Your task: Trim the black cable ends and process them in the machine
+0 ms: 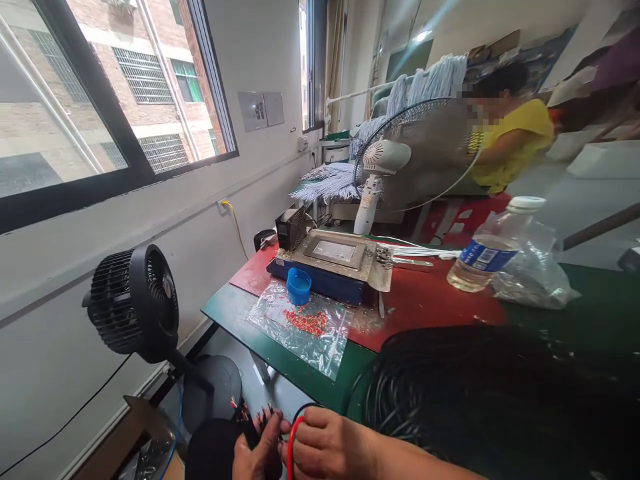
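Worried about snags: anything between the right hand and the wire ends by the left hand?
In this view, yes: a red curved piece at the right hand, then the left hand, before the wire ends.

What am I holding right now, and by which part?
Your left hand holds thin black cables near their ends, where red wire shows. Your right hand curls around a curved red bar, perhaps a tool handle; the rest is hidden.

Takes bright daylight from the window (125, 100) at upper left | streaks with glare around the ceiling light (424, 35) | sinks into deep shadow over the black cables (425, 373) | blurs at upper right | stretches wide-angle toward the edges
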The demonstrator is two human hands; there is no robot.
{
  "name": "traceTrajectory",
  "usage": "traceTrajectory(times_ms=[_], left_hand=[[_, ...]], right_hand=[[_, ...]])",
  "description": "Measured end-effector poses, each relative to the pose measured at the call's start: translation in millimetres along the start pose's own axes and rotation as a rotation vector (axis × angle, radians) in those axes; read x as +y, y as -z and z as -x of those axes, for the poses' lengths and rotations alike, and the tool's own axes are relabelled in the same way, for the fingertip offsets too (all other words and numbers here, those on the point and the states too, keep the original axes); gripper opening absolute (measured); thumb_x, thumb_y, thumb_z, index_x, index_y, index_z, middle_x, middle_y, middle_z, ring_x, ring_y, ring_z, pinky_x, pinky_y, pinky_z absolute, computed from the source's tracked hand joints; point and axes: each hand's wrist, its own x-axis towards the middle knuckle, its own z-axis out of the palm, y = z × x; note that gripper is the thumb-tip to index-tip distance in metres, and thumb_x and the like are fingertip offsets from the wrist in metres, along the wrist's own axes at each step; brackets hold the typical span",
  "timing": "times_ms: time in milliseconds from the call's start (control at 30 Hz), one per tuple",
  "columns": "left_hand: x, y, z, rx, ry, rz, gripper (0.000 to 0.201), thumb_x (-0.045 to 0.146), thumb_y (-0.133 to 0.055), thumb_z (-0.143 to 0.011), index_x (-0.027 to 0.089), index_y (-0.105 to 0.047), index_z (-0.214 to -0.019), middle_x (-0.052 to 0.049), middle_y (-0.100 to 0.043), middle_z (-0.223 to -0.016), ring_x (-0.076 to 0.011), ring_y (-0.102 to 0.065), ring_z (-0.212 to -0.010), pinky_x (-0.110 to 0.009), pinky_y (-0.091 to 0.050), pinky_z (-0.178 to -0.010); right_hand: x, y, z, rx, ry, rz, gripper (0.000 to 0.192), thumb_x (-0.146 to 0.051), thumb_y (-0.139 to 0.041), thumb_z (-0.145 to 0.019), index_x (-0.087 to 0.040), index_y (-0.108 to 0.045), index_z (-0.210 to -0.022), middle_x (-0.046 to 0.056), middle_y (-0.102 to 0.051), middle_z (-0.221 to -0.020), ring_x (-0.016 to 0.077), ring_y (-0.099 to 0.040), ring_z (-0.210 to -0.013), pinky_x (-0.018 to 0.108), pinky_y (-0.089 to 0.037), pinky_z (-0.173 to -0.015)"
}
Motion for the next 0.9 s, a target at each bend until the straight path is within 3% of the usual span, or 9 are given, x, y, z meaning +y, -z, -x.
traceTrajectory(times_ms=[400,733,900], left_hand=[[-1.0,-5.8,4.8,0.068,-0.035,0.078,0.042,0.037,-0.080,-0.029,0.011,-0.062,-0.057,0.002,-0.058,-0.041,-0.0052,-0.049,-0.040,-0.018,-0.037,-0.043],[-7.5,3.4,-3.3,0.115,-0.108,0.009,0.042,0.036,-0.080,-0.031,0.012,-0.055,-0.055,0.004,-0.056,-0.045,-0.0050,-0.048,-0.044,-0.019,-0.036,-0.048],[-13.1,6.5,-8.2,0.119,-0.114,-0.032,0.043,0.039,-0.079,-0.032,0.014,-0.050,-0.052,0.007,-0.049,-0.041,-0.0039,-0.042,-0.041,-0.020,-0.031,-0.045]], right_hand=[[2.8,7.4,-6.1,-0.016,-0.022,-0.074,0.024,-0.020,-0.044,-0.082,-0.018,-0.045,-0.058,-0.003,-0.044,-0.054,0.0096,-0.037,-0.049,0.028,-0.019,-0.047],[5.0,8.8,-6.6,-0.037,-0.023,-0.062,0.020,-0.016,-0.044,-0.079,-0.017,-0.046,-0.059,-0.002,-0.043,-0.055,0.0105,-0.036,-0.050,0.028,-0.018,-0.046],[4.6,8.8,-6.6,-0.009,0.006,-0.057,0.022,-0.016,-0.043,-0.078,-0.018,-0.046,-0.057,-0.002,-0.043,-0.055,0.0107,-0.032,-0.049,0.028,-0.018,-0.046]])
